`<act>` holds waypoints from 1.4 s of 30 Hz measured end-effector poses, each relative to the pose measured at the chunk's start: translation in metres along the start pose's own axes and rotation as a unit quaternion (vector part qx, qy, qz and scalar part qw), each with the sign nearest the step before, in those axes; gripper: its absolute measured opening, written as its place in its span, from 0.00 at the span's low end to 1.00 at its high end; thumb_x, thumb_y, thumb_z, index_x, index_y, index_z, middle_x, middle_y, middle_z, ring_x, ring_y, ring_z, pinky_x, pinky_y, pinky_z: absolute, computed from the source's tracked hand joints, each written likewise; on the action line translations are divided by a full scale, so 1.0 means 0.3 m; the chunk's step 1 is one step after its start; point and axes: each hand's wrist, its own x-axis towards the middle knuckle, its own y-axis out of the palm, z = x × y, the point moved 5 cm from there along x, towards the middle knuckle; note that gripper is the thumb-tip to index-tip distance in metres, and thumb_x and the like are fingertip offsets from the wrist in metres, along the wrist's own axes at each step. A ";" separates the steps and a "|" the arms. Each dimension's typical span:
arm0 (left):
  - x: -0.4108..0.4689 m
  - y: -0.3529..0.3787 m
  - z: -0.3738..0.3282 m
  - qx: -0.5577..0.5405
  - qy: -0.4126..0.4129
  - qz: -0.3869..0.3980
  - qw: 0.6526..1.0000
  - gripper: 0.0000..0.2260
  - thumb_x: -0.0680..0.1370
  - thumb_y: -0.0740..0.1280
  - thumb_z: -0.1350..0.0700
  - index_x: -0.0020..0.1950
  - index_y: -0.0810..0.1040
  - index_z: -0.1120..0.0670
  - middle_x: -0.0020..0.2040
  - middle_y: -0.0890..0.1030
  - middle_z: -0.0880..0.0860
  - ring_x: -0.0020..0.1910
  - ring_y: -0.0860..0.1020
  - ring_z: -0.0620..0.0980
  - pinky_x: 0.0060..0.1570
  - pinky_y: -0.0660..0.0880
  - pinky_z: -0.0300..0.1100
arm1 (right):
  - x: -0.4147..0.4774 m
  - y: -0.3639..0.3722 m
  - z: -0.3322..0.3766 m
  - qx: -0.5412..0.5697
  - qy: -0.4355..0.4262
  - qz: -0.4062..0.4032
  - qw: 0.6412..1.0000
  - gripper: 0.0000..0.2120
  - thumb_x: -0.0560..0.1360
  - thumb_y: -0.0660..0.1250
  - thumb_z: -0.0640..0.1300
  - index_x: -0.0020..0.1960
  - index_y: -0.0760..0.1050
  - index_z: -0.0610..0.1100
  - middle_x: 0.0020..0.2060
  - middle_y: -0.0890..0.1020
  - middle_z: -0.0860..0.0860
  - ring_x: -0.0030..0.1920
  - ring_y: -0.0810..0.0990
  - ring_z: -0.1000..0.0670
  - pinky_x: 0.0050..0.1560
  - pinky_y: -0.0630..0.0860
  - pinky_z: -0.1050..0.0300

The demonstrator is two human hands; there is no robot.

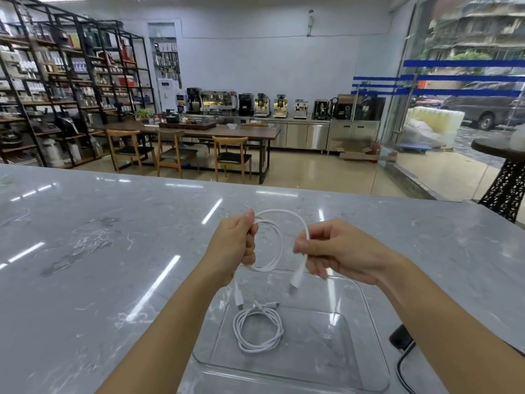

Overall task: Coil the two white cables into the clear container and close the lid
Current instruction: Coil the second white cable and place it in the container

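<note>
Here, two hands hold a half-wound white cable point(279, 243) over a clear container point(369, 308).
The left hand point(233, 245) is clenched round the gathered loops, while the right hand point(338, 251) pinches the free run between thumb and fingers. The smooth, round cord arcs between them, and both plug ends dangle above the container's far rim. The second cable point(258, 331) lies coiled in a neat ring on the container's floor, left of centre. The container is glossy, see-through and rectangular with rounded corners. The polished grey veined counter point(113, 251) stretches wide to the left, with its far edge well beyond the hands. A black device point(400, 339) with a dark cord lies just beside the right wall.
</note>
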 end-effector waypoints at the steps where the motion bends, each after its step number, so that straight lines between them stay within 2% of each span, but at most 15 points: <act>1: -0.001 0.012 0.005 0.003 0.000 0.002 1.000 0.18 0.81 0.55 0.50 0.33 0.67 0.55 0.21 0.62 0.45 0.20 0.58 0.44 0.20 0.59 0.36 | 0.004 0.002 0.010 0.059 -0.032 -0.017 0.998 0.03 0.67 0.69 0.36 0.40 0.79 0.37 0.26 0.80 0.45 0.28 0.81 0.49 0.31 0.78 0.63; 4: -0.004 0.038 0.020 0.036 0.004 -0.003 0.999 0.18 0.81 0.54 0.49 0.33 0.70 0.55 0.20 0.66 0.45 0.20 0.64 0.45 0.23 0.65 0.38 | 0.023 0.013 0.012 0.107 -0.094 -0.072 0.987 0.05 0.65 0.69 0.31 0.38 0.80 0.38 0.30 0.83 0.43 0.36 0.84 0.43 0.37 0.81 0.59; 8: -0.004 0.036 0.032 0.018 -0.012 -0.010 1.000 0.18 0.81 0.54 0.49 0.33 0.69 0.54 0.20 0.64 0.44 0.19 0.63 0.44 0.24 0.65 0.39 | 0.031 0.001 0.002 -0.042 -0.121 -0.180 0.975 0.08 0.70 0.68 0.32 0.36 0.79 0.42 0.26 0.78 0.49 0.27 0.79 0.49 0.25 0.77 0.59; 11: -0.007 0.018 0.037 0.011 -0.026 0.007 1.000 0.18 0.81 0.54 0.49 0.33 0.67 0.54 0.20 0.62 0.44 0.19 0.60 0.44 0.22 0.64 0.37 | 0.032 -0.005 -0.024 -0.143 -0.099 -0.218 0.960 0.07 0.72 0.66 0.33 0.37 0.76 0.42 0.29 0.76 0.49 0.25 0.76 0.52 0.24 0.74 0.59; 15: -0.016 0.015 0.053 -0.068 -0.067 0.036 0.995 0.17 0.81 0.55 0.51 0.33 0.66 0.54 0.21 0.61 0.45 0.19 0.59 0.43 0.20 0.63 0.35 | 0.041 0.012 -0.046 -0.207 -0.093 -0.245 0.942 0.05 0.71 0.67 0.35 0.37 0.76 0.42 0.30 0.75 0.52 0.29 0.73 0.52 0.29 0.73 0.57; 18: -0.019 0.023 0.058 -0.137 -0.079 0.046 0.986 0.18 0.81 0.55 0.51 0.32 0.66 0.55 0.22 0.59 0.46 0.19 0.57 0.43 0.19 0.60 0.34 | 0.051 0.019 -0.042 -0.244 -0.125 -0.281 0.920 0.10 0.71 0.68 0.35 0.39 0.73 0.49 0.40 0.72 0.54 0.42 0.74 0.53 0.41 0.73 0.62; 21: -0.019 0.029 0.063 -0.169 -0.090 0.062 0.980 0.18 0.81 0.55 0.51 0.32 0.66 0.54 0.22 0.59 0.46 0.19 0.57 0.43 0.18 0.59 0.34 | 0.067 0.021 -0.071 -0.103 -0.107 -0.216 0.965 0.16 0.72 0.66 0.34 0.50 0.68 0.52 0.52 0.75 0.54 0.56 0.75 0.52 0.49 0.75 0.60; 23: -0.019 0.038 0.066 -0.192 -0.093 0.081 0.974 0.18 0.81 0.55 0.51 0.32 0.67 0.54 0.21 0.60 0.46 0.18 0.57 0.42 0.17 0.59 0.33 | 0.072 0.028 -0.093 -0.021 -0.081 -0.140 0.987 0.16 0.73 0.65 0.33 0.54 0.70 0.51 0.50 0.80 0.51 0.53 0.79 0.49 0.51 0.77 0.54; 25: -0.020 0.047 0.070 -0.199 -0.096 0.094 0.971 0.18 0.81 0.56 0.51 0.31 0.67 0.55 0.21 0.60 0.46 0.18 0.57 0.42 0.17 0.60 0.33 | 0.067 0.033 -0.105 -0.045 -0.080 -0.100 0.991 0.11 0.73 0.63 0.32 0.52 0.73 0.45 0.45 0.83 0.47 0.46 0.82 0.50 0.50 0.78 0.54; 28: -0.024 0.064 0.074 -0.183 -0.098 0.107 0.972 0.18 0.80 0.56 0.51 0.31 0.67 0.55 0.21 0.60 0.46 0.18 0.57 0.42 0.16 0.60 0.33 | 0.061 0.025 -0.113 -0.124 -0.110 -0.128 0.978 0.06 0.69 0.65 0.32 0.44 0.75 0.41 0.37 0.82 0.47 0.39 0.81 0.52 0.45 0.78 0.57; 31: -0.027 0.087 0.070 -0.164 -0.098 0.122 0.974 0.18 0.80 0.56 0.51 0.31 0.67 0.55 0.22 0.60 0.46 0.18 0.57 0.42 0.16 0.60 0.33 | 0.053 0.008 -0.123 -0.123 -0.123 -0.156 0.972 0.05 0.64 0.63 0.35 0.36 0.75 0.43 0.32 0.82 0.51 0.41 0.82 0.52 0.44 0.77 0.61; 33: -0.023 0.093 0.064 -0.169 -0.100 0.122 0.973 0.18 0.80 0.56 0.51 0.31 0.67 0.55 0.21 0.60 0.46 0.18 0.58 0.42 0.16 0.60 0.33 | 0.052 0.016 -0.135 -0.062 -0.129 -0.130 0.981 0.06 0.65 0.61 0.34 0.37 0.73 0.44 0.29 0.83 0.50 0.42 0.83 0.50 0.43 0.77 0.62; 36: -0.015 0.084 0.060 -0.190 -0.117 0.111 0.969 0.18 0.80 0.56 0.51 0.31 0.68 0.55 0.21 0.60 0.46 0.17 0.58 0.42 0.16 0.60 0.32 | 0.043 0.029 -0.153 0.006 -0.103 -0.091 0.990 0.04 0.70 0.64 0.41 0.45 0.72 0.43 0.29 0.78 0.50 0.28 0.73 0.52 0.32 0.69 0.61; 39: -0.012 0.060 0.067 -0.169 -0.127 0.094 0.973 0.18 0.80 0.57 0.51 0.32 0.68 0.55 0.20 0.60 0.46 0.17 0.58 0.42 0.16 0.59 0.33 | 0.030 0.031 -0.169 -0.035 -0.052 -0.063 0.996 0.13 0.74 0.63 0.51 0.50 0.72 0.40 0.29 0.68 0.54 0.27 0.64 0.56 0.28 0.62 0.65; 42: -0.016 0.053 0.067 -0.140 -0.133 0.098 0.976 0.18 0.80 0.56 0.51 0.32 0.68 0.55 0.20 0.60 0.46 0.17 0.57 0.42 0.15 0.59 0.33 | 0.013 0.028 -0.165 -0.081 -0.039 -0.059 0.994 0.14 0.76 0.60 0.54 0.46 0.75 0.44 0.26 0.66 0.57 0.26 0.63 0.56 0.28 0.62 0.66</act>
